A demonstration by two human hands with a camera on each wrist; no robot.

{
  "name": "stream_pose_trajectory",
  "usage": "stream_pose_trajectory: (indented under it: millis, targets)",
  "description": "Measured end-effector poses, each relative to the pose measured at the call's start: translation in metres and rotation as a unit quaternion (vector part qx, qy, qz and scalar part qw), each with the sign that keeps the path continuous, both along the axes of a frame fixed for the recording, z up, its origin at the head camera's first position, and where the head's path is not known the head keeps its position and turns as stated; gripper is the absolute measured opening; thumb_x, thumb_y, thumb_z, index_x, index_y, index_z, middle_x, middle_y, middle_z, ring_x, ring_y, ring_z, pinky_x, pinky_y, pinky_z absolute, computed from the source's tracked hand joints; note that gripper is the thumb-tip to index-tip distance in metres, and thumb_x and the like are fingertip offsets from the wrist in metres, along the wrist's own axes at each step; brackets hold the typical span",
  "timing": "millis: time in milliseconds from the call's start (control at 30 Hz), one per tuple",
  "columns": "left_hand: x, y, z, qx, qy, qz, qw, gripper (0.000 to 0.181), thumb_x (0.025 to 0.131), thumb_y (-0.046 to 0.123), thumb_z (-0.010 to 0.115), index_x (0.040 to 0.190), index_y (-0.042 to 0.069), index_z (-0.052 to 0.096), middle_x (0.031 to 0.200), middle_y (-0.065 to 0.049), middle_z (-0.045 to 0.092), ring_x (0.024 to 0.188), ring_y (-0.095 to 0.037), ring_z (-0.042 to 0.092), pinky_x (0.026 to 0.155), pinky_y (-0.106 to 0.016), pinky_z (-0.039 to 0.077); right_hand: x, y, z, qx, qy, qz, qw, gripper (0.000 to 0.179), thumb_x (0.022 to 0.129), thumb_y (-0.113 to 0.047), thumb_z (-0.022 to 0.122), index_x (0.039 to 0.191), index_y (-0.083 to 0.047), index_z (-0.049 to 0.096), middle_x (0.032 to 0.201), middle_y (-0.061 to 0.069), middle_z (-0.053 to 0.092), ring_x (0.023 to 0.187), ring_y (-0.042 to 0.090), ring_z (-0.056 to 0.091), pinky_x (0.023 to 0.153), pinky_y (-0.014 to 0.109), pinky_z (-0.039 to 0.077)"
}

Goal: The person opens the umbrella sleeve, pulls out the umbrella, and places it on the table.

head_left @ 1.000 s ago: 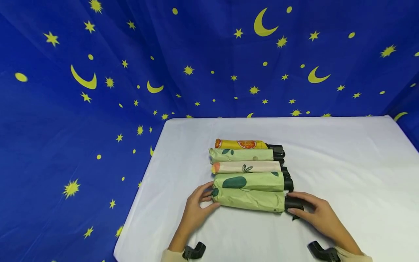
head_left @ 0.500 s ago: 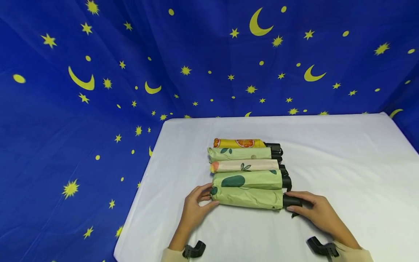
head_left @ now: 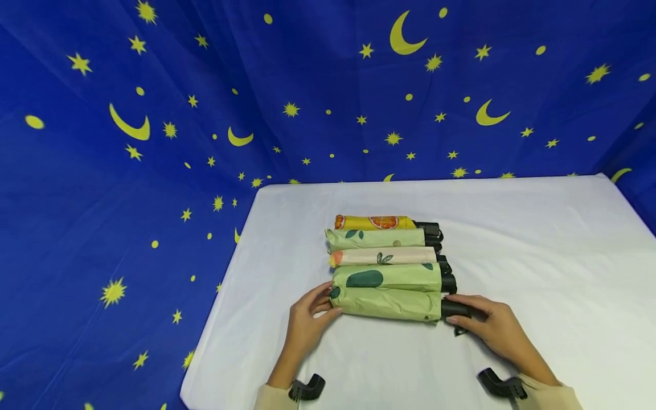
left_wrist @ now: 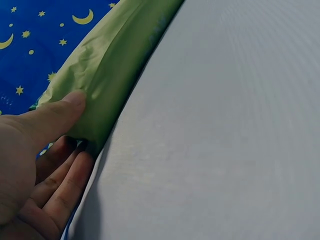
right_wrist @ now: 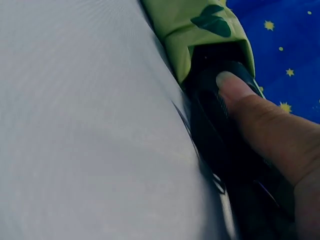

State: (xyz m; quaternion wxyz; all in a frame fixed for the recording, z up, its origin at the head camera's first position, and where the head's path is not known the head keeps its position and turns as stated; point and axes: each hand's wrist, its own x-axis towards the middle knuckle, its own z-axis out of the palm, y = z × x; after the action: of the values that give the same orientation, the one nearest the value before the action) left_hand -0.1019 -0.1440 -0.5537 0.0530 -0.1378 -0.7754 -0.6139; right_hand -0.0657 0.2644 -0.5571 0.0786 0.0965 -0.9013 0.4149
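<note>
The nearest of several folded umbrellas is light green (head_left: 389,304) and lies flat in a row on the white table. My left hand (head_left: 306,327) holds its left end; in the left wrist view the thumb (left_wrist: 62,107) lies on the green cover and fingers curl round the end. At the other end, my right hand (head_left: 494,324) grips the black handle (head_left: 455,308). The right wrist view shows that thumb (right_wrist: 240,95) pressed on the handle; the fingers beyond are hidden. A second green umbrella (head_left: 405,278) with a dark green oval touches the held one.
Behind these lie a cream umbrella (head_left: 364,257), another pale green one (head_left: 379,238) and a yellow one with orange slices (head_left: 353,222), handles rightward. White cloth covers the table (head_left: 538,239). A blue curtain (head_left: 328,68) with moons and stars stands behind and at the left.
Both hands and the nearest umbrella have shifted slightly away from me, bringing it closer to the rest of the row. The head view has also moved a little. Both holds look the same.
</note>
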Motion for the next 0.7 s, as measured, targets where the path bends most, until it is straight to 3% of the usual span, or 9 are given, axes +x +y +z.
stream_pose_trajectory:
  millis: [200, 367, 467, 533, 600, 700]
  targets:
    - [0.0, 0.001, 0.001, 0.008, 0.004, 0.018, 0.9998, 0.06, 0.083, 0.01, 0.086, 0.138, 0.016, 0.065, 0.12, -0.009, 0.072, 0.103, -0.022, 0.073, 0.083, -0.032, 0.06, -0.004, -0.003, 0.001, -0.003, 0.011, -0.001, 0.9999, 0.043, 0.08, -0.028, 0.089, 0.121, -0.032, 0.076, 0.115, -0.006, 0.074, 0.11, -0.001, 0.062, 0.093, 0.003, 0.037]
    - [0.005, 0.002, 0.005, 0.034, -0.044, 0.039, 0.9977, 0.058, 0.081, 0.011, 0.088, 0.135, 0.02, 0.068, 0.115, -0.008, 0.075, 0.098, -0.021, 0.075, 0.081, -0.032, 0.06, -0.004, -0.003, 0.002, -0.007, -0.009, -0.004, 0.9999, 0.042, 0.08, -0.031, 0.089, 0.12, -0.032, 0.077, 0.114, -0.005, 0.075, 0.11, -0.002, 0.062, 0.09, 0.004, 0.039]
    - [0.007, 0.001, 0.01, 0.059, -0.065, 0.045, 0.9951, 0.057, 0.079, 0.01, 0.089, 0.132, 0.016, 0.069, 0.115, -0.01, 0.075, 0.098, -0.023, 0.075, 0.082, -0.033, 0.06, -0.004, -0.003, 0.003, -0.02, -0.041, -0.004, 0.9989, 0.041, 0.082, -0.036, 0.087, 0.121, -0.034, 0.076, 0.117, -0.007, 0.074, 0.112, -0.004, 0.06, 0.09, 0.004, 0.041]
    - [0.008, 0.0, 0.015, 0.07, -0.061, 0.044, 0.9947, 0.055, 0.079, 0.007, 0.088, 0.131, 0.011, 0.069, 0.117, -0.012, 0.074, 0.1, -0.024, 0.074, 0.084, -0.034, 0.059, -0.003, -0.002, 0.006, -0.041, -0.063, 0.0, 0.9972, 0.041, 0.084, -0.037, 0.086, 0.123, -0.033, 0.076, 0.119, -0.007, 0.074, 0.112, -0.005, 0.06, 0.088, 0.007, 0.044]
    - [0.007, -0.001, 0.02, 0.076, -0.047, 0.038, 0.9953, 0.055, 0.08, 0.005, 0.087, 0.132, 0.005, 0.067, 0.119, -0.013, 0.073, 0.101, -0.025, 0.073, 0.085, -0.035, 0.059, -0.001, -0.002, 0.011, -0.079, -0.079, 0.003, 0.9937, 0.04, 0.085, -0.033, 0.085, 0.124, -0.028, 0.076, 0.118, -0.006, 0.074, 0.101, -0.004, 0.064, 0.078, 0.011, 0.05]
    - [0.005, -0.001, 0.031, 0.084, -0.014, 0.019, 0.9962, 0.06, 0.083, 0.0, 0.084, 0.139, 0.004, 0.061, 0.125, -0.016, 0.07, 0.106, -0.025, 0.07, 0.089, -0.037, 0.058, 0.002, -0.001, 0.026, -0.158, -0.086, 0.014, 0.9835, 0.041, 0.087, -0.018, 0.084, 0.126, -0.012, 0.074, 0.117, -0.002, 0.075, 0.092, 0.005, 0.071, 0.069, 0.022, 0.057]
